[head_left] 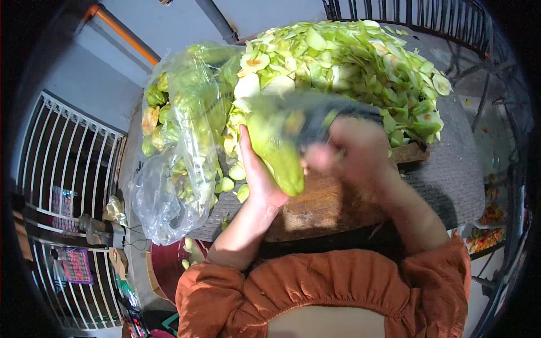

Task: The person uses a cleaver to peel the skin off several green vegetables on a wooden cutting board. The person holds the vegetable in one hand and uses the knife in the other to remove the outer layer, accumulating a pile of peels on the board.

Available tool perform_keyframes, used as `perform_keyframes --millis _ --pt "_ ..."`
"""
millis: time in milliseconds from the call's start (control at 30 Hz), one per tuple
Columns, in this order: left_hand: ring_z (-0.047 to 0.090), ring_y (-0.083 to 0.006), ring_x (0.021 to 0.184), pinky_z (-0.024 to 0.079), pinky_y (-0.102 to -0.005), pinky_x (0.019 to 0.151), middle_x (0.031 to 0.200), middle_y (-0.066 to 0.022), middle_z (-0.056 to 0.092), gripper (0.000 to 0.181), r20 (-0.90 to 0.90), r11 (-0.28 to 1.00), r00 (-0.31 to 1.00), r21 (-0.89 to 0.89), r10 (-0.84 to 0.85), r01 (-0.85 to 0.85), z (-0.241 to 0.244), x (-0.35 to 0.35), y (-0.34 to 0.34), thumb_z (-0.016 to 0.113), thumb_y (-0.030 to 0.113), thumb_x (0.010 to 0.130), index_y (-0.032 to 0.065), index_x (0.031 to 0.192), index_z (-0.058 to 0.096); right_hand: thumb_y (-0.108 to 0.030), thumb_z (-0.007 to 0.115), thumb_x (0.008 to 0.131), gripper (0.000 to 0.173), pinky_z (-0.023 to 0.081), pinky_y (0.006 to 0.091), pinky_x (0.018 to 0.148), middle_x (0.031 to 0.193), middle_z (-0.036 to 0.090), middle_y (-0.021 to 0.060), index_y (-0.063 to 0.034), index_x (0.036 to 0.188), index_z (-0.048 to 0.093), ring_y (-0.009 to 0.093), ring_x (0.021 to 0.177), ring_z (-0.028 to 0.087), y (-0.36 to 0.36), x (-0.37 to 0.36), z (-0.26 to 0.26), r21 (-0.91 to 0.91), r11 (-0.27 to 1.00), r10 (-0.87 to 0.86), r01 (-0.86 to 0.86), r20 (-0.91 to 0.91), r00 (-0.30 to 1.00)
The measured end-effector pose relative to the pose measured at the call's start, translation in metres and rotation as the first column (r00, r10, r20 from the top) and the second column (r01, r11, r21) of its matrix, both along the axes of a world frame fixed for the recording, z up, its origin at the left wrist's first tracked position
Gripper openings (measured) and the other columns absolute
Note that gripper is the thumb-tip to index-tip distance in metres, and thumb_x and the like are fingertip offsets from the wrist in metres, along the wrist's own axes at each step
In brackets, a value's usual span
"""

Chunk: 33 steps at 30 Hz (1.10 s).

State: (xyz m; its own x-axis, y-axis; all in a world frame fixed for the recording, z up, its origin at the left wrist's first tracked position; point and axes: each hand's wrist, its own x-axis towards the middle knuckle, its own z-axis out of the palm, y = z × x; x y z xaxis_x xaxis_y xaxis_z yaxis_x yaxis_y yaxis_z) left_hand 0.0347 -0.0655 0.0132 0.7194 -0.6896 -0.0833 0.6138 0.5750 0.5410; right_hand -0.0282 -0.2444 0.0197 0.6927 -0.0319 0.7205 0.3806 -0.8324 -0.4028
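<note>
My left hand [260, 177] cups a pale green fruit [277, 152], most likely a chayote, from below and the left, its narrow end tilted down towards me. Blurred by motion, my right hand [359, 148] is closed around what looks like a large knife [315, 118]. The dark blade crosses the fruit's upper right side; its exact edge and handle cannot be made out. Both hands are above a wooden chopping board [317, 207]. Right behind them rises a big heap of thin green-white slices [338, 55], some with brownish centres.
Left of the heap, a clear plastic bag [177, 198] lies against whole green fruits [156, 97]. All rest on a grey table [460, 169]. A dark red container [171, 266] stands below its left edge. White barred grilles [72, 156] and a black railing [393, 10] surround the place.
</note>
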Motion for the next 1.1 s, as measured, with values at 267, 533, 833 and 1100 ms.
perform_keyframes --millis 267,533,833,1100 --pt "0.057 -0.0252 0.086 0.049 -0.0404 0.068 0.104 -0.0129 0.057 0.078 -0.058 0.989 0.998 -0.144 0.035 -0.043 0.004 -0.001 -0.011 0.030 0.075 0.081 0.0090 0.117 0.051 -0.048 0.070 0.074 0.051 0.036 0.0328 0.046 0.053 0.045 0.0089 -0.0015 0.067 0.050 0.021 0.045 0.044 -0.013 -0.014 0.025 0.182 0.981 -0.044 0.072 -0.153 0.987" --pt "0.060 -0.0266 0.092 0.050 -0.0396 0.081 0.109 -0.0156 0.059 0.083 0.182 0.966 0.976 0.205 0.123 -0.160 -0.003 0.004 -0.007 0.042 0.075 0.078 0.0066 0.124 0.048 -0.061 0.067 0.067 0.053 0.044 0.0348 0.049 0.054 0.051 0.0039 -0.0136 0.058 0.045 0.024 0.049 0.056 0.037 -0.034 0.014 0.025 0.950 0.312 -0.312 0.015 0.950" --pt "0.052 -0.0221 0.071 0.044 -0.0335 0.052 0.091 -0.0097 0.055 0.069 0.252 0.992 0.968 -0.116 -0.017 0.048 -0.003 -0.011 -0.004 0.034 0.071 0.083 0.0128 0.117 0.049 -0.057 0.065 0.073 0.053 0.043 0.0405 0.048 0.056 0.056 0.0120 -0.0060 0.063 0.057 0.033 0.053 0.057 -0.012 0.009 -0.003 0.207 0.971 -0.097 0.117 -0.102 0.990" --pt "0.058 -0.0263 0.079 0.048 -0.0372 0.072 0.100 -0.0093 0.060 0.060 -0.031 0.987 0.987 0.031 0.157 -0.156 0.016 -0.003 -0.017 0.031 0.060 0.091 0.0101 0.117 0.051 -0.058 0.064 0.074 0.053 0.040 0.0365 0.046 0.055 0.053 0.0094 -0.0062 0.068 0.058 0.028 0.049 0.055 -0.020 -0.008 0.019 0.228 0.962 -0.105 0.153 -0.210 0.972"
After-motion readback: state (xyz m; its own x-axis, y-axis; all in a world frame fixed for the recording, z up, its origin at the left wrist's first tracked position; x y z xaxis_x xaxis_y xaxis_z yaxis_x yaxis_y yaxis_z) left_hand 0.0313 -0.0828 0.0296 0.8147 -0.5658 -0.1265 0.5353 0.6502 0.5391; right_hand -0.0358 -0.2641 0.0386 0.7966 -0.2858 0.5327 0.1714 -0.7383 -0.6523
